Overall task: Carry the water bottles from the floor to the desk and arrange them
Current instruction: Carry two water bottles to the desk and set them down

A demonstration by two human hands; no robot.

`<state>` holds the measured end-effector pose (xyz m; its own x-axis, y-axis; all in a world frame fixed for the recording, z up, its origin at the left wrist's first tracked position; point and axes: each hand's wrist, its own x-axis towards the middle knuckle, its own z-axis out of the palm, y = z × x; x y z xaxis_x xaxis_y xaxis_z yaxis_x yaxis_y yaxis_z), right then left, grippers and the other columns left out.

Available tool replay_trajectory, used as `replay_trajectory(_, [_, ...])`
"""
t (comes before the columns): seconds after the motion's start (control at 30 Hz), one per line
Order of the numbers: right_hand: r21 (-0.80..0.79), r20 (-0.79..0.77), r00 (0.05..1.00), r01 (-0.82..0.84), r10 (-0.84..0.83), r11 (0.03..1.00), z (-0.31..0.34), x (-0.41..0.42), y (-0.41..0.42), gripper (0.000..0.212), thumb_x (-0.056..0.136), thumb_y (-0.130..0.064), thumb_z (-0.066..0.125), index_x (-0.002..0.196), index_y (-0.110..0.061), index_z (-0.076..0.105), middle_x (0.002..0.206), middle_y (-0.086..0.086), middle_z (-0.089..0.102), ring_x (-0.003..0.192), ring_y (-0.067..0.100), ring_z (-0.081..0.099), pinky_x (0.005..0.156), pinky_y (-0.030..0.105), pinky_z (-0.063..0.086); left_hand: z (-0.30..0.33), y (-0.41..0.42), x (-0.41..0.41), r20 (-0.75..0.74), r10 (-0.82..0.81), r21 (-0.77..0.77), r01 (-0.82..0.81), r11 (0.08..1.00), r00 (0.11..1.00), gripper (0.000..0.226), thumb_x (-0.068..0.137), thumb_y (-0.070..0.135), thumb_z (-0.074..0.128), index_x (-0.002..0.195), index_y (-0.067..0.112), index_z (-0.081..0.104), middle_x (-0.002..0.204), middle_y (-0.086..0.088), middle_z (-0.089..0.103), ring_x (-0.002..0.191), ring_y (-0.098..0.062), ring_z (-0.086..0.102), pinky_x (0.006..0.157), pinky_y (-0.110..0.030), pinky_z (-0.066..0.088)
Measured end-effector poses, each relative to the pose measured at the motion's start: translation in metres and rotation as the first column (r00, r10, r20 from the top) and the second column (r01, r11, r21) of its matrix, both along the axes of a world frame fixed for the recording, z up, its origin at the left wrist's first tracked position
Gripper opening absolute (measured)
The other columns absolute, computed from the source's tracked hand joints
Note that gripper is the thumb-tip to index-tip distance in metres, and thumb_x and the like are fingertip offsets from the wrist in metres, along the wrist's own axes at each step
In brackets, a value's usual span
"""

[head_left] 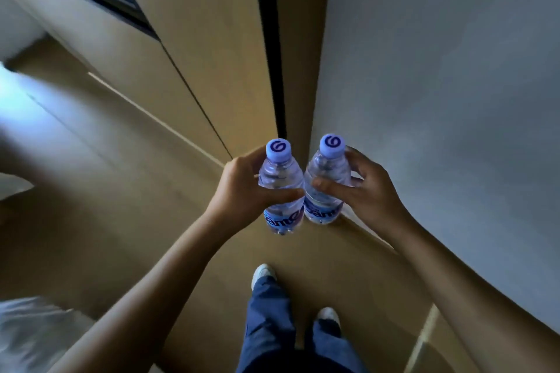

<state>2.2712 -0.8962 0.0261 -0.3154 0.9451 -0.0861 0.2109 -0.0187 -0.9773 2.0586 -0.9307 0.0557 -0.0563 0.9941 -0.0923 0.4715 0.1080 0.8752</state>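
While held, bottles (281, 191) touching.

At frame centre, the left hand (242, 188) grips one water bottle (280, 188) and the right hand (368, 191) grips another bottle (325, 185), both upright, bodies touching, above the wooden floor (121, 191)

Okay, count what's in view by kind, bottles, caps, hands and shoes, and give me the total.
Water bottles: 2, left bottle, right bottle
Caps: 2
Hands: 2, left hand, right hand
Shoes: 2
Total: 8
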Motion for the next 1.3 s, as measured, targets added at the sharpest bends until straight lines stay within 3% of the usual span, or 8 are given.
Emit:
replay_trajectory(0.13, [-0.005, -0.014, 0.987, -0.160, 0.160, 0.987, 0.016, -0.066, -0.009, 0.048, 0.076, -0.019, 0.083, 0.120, -0.020, 0.065, 0.105, -0.016, 0.074, 0.099, 0.001, 0.068, 0.084, 0.017, 0.052, 0.012, -0.042, -0.055, 0.012, 0.192, -0.011, -0.192, 0.981, 0.981, 0.048, 0.056, 0.037, 0.088, 0.097, 0.026, 0.067, 0.089, 0.002, 0.073, 0.089, -0.022, 0.069, 0.081, -0.045, 0.057])
replay_trajectory(0.27, [-0.012, 0.010, 0.961, -0.276, 0.276, 0.961, 0.027, -0.147, -0.017, 0.058, 0.072, -0.020, 0.086, 0.125, -0.010, 0.063, 0.113, 0.000, 0.073, 0.107, 0.015, 0.068, 0.098, 0.041, 0.053, 0.021, -0.081, -0.118, 0.022, 0.326, 0.013, -0.326, 0.945, 0.945, 0.040, 0.060, 0.029, 0.091, 0.092, 0.030, 0.066, 0.082, 0.016, 0.070, 0.073, 0.004, 0.062, 0.069, -0.016, 0.050])
replay_trajectory(0.33, [-0.005, 0.021, 0.949, -0.314, 0.314, 0.949, 0.031, -0.188, -0.022, 0.062, 0.071, -0.023, 0.087, 0.126, -0.009, 0.063, 0.113, 0.001, 0.073, 0.107, 0.015, 0.069, 0.098, 0.045, 0.053, 0.027, -0.098, -0.151, 0.005, 0.376, 0.030, -0.376, 0.926, 0.926, 0.038, 0.062, 0.027, 0.090, 0.092, 0.031, 0.066, 0.081, 0.017, 0.069, 0.071, 0.006, 0.060, 0.066, -0.010, 0.046])
replay_trajectory(0.47, [-0.005, 0.040, 0.924, -0.380, 0.380, 0.925, 0.034, -0.266, -0.035, 0.062, 0.069, -0.022, 0.089, 0.125, -0.012, 0.065, 0.109, -0.004, 0.075, 0.104, 0.011, 0.070, 0.097, 0.042, 0.054, 0.036, -0.128, -0.217, -0.012, 0.466, 0.078, -0.463, 0.883, 0.885, 0.042, 0.064, 0.021, 0.090, 0.099, 0.026, 0.068, 0.088, 0.007, 0.072, 0.081, -0.014, 0.068, 0.074, -0.026, 0.055])
replay_trajectory(0.57, [-0.017, 0.029, 0.908, -0.419, 0.419, 0.908, 0.037, -0.320, -0.039, 0.062, 0.069, -0.022, 0.089, 0.125, -0.012, 0.065, 0.109, -0.004, 0.075, 0.104, 0.011, 0.070, 0.098, 0.043, 0.053, 0.042, -0.144, -0.262, -0.018, 0.516, 0.122, -0.511, 0.851, 0.856, 0.044, 0.064, 0.019, 0.089, 0.103, 0.025, 0.068, 0.090, 0.004, 0.073, 0.083, -0.017, 0.068, 0.077, -0.031, 0.056])
replay_trajectory(0.9, [-0.100, -0.014, 0.830, -0.555, 0.557, 0.826, 0.037, -0.475, -0.024, 0.067, 0.063, -0.029, 0.090, 0.125, -0.018, 0.066, 0.105, -0.007, 0.076, 0.100, 0.012, 0.072, 0.096, 0.042, 0.055, 0.035, -0.154, -0.391, 0.076, 0.705, 0.119, -0.709, 0.695, 0.705, 0.052, 0.063, 0.015, 0.091, 0.108, 0.023, 0.067, 0.092, 0.006, 0.073, 0.084, -0.011, 0.069, 0.075, -0.015, 0.052])
replay_trajectory(1.03, [-0.114, -0.032, 0.797, -0.602, 0.603, 0.790, 0.030, -0.549, 0.011, 0.071, 0.060, -0.033, 0.089, 0.125, -0.014, 0.066, 0.105, -0.002, 0.076, 0.100, 0.017, 0.072, 0.095, 0.046, 0.055, 0.027, -0.125, -0.453, 0.090, 0.744, 0.114, -0.749, 0.653, 0.663, 0.051, 0.062, 0.014, 0.091, 0.104, 0.029, 0.067, 0.092, 0.006, 0.073, 0.083, -0.009, 0.069, 0.075, -0.013, 0.051])
replay_trajectory(1.3, [-0.093, -0.064, 0.729, -0.685, 0.682, 0.723, 0.043, -0.727, 0.114, 0.075, 0.059, -0.029, 0.089, 0.129, -0.015, 0.064, 0.106, -0.005, 0.076, 0.099, 0.011, 0.072, 0.094, 0.036, 0.056, 0.035, -0.032, -0.604, 0.138, 0.816, 0.095, -0.828, 0.553, 0.561, 0.051, 0.062, 0.008, 0.090, 0.100, 0.034, 0.067, 0.092, 0.005, 0.072, 0.081, -0.002, 0.066, 0.073, -0.014, 0.051])
